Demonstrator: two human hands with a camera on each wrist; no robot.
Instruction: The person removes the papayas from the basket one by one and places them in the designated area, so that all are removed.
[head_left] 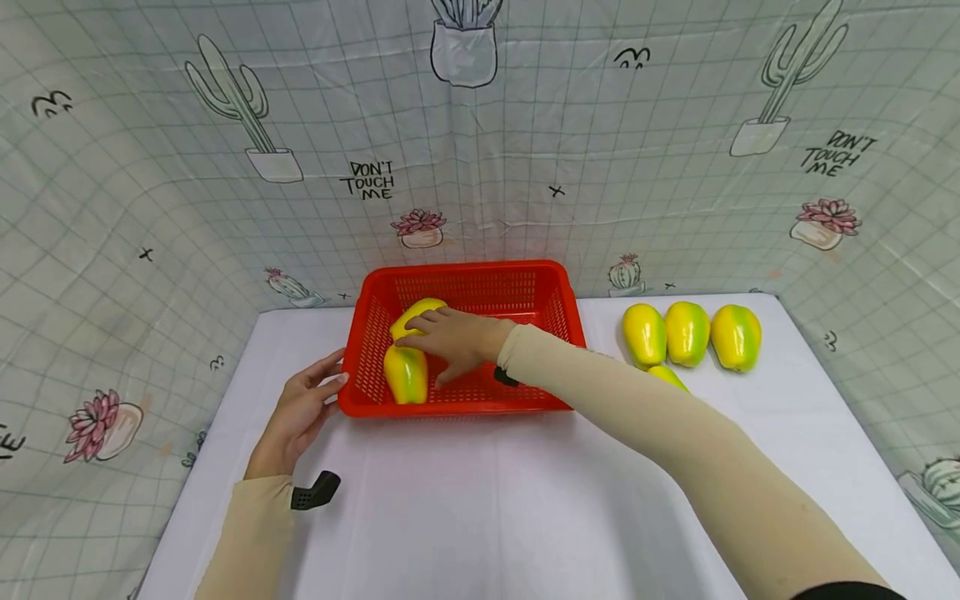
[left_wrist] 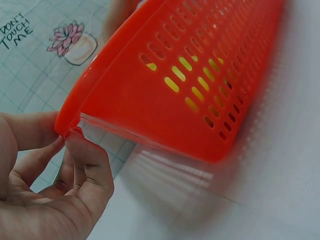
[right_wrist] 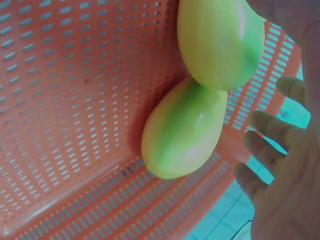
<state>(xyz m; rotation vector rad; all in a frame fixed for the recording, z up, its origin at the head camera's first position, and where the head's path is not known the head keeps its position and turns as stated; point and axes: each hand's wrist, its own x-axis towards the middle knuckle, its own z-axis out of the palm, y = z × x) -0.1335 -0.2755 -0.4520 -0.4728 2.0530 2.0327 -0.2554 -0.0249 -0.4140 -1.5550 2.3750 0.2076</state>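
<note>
A red slotted basket (head_left: 465, 271) stands on the white table (head_left: 480, 508). Two yellow-green fruits lie in its left end, one (head_left: 415, 314) behind the other (head_left: 406, 375). My right hand (head_left: 450, 337) reaches into the basket with fingers extended over the rear fruit. In the right wrist view both fruits (right_wrist: 182, 132) (right_wrist: 220, 40) rest against the basket wall (right_wrist: 65, 100), and my fingers (right_wrist: 270, 130) are spread, clear of the lower one. My left hand (head_left: 300, 408) is at the basket's front left corner. Its thumb and fingertip (left_wrist: 82, 147) pinch the rim of the basket (left_wrist: 165, 95).
Three more yellow-green fruits (head_left: 686, 332) lie in a row on the table to the right of the basket. A fourth (head_left: 666, 377) is partly hidden behind my right forearm. A cactus-printed cloth (head_left: 225, 167) closes in the back and both sides.
</note>
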